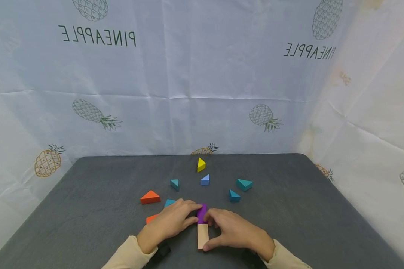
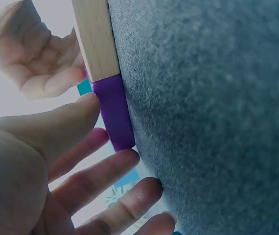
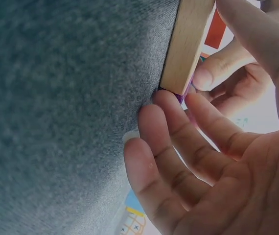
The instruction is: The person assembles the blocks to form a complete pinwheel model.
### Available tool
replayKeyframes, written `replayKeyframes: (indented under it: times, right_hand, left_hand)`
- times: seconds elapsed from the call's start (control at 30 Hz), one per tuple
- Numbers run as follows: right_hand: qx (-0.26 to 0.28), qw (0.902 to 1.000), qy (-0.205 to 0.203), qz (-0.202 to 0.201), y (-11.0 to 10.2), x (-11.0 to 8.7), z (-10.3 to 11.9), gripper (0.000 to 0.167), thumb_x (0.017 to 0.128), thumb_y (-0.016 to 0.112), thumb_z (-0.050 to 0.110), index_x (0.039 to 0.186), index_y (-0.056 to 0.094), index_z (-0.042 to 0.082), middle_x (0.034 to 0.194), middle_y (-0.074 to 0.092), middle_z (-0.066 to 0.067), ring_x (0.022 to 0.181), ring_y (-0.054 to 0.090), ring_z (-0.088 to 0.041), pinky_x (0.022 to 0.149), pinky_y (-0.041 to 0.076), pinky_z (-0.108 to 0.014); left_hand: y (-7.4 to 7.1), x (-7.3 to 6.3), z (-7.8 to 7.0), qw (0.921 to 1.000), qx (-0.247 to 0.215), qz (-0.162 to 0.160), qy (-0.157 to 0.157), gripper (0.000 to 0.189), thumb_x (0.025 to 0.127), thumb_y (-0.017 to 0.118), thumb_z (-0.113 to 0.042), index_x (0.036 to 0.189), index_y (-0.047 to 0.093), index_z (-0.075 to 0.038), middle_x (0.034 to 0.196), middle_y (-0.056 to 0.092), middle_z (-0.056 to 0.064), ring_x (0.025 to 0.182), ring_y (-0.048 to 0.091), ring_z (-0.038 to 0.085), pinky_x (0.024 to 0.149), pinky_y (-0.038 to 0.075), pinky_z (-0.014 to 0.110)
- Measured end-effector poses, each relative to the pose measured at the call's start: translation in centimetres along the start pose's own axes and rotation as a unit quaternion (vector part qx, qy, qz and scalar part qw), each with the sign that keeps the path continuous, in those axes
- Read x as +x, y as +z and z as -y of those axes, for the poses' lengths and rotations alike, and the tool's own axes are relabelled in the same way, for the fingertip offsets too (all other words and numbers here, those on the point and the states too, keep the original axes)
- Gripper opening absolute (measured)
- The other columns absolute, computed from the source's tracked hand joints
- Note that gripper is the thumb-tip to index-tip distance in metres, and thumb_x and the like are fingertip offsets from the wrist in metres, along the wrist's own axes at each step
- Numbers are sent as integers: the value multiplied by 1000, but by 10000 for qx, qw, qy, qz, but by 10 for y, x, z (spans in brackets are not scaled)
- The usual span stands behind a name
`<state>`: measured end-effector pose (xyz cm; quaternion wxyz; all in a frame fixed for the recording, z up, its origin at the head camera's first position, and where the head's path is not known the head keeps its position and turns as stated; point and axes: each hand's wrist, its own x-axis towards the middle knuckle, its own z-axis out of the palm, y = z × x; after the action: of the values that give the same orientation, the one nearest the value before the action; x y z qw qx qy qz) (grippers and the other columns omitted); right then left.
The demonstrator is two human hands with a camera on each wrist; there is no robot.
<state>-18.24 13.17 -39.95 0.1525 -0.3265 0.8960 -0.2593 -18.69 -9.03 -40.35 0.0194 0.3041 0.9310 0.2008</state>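
A purple block (image 1: 201, 214) and a plain wooden block (image 1: 202, 237) lie end to end on the table, the purple one farther out. My left hand (image 1: 176, 219) pinches the purple block, its thumb on the near left side and its index finger toward the far end. With my right hand (image 1: 233, 229) I hold the wooden block lengthwise: the thumb is at its near corner, while curled fingertips sit by the seam with the purple block. In the left wrist view the purple block (image 2: 114, 112) meets the wooden block (image 2: 96, 41) in a straight line.
Beyond the hands stand a yellow triangular block (image 1: 201, 165), a light blue one (image 1: 205, 180) and several teal ones, including one at right (image 1: 244, 184). Left lies an orange triangular block (image 1: 150, 197); another orange block (image 1: 152, 218) is partly behind my left hand. A pineapple-print curtain (image 1: 202, 74) backs the table.
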Motion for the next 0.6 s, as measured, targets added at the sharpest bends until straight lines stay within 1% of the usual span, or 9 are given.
replayKeyframes:
  times: [0.13,0.3,0.47,0.53,0.6]
  right_hand:
    - [83,10000,-37,12,0,0,0,55,73,84,51,113,61,21,89,56,15,77,50,0,69,46,-19]
    - [72,10000,-25,48,0,0,0,54,74,83,51,112,60,21,91,56,15,77,51,1,69,47,-19]
    - [35,10000,-31,65,0,0,1,54,74,83,51,113,61,20,93,57,14,78,51,1,70,47,-19]
    - [25,10000,-44,58,-1,0,1,55,74,84,50,113,61,20,93,57,14,78,51,1,70,47,-19]
    - [13,10000,-52,48,-1,0,1,55,74,84,50,113,61,20,93,57,14,78,51,1,71,47,-19]
  left_hand:
    - [0,0,-1,10000,6,22,-43,38,93,70,-24,130,66,-14,125,68,2,103,60,20,86,55,38]
    - [-3,-2,-1,9999,-18,156,-34,41,92,70,-25,131,65,-13,131,64,4,106,59,22,87,53,38]
    - [-6,-3,0,9987,-160,483,-99,47,93,69,-30,136,61,-12,141,57,7,113,57,25,92,51,39]
    - [-9,-3,0,9974,-192,672,-167,53,92,70,-36,139,59,-13,144,54,6,117,55,26,94,51,42]
    - [-12,-5,-2,9956,-220,884,-231,63,88,72,-44,142,56,-15,149,50,5,123,53,27,98,50,44]
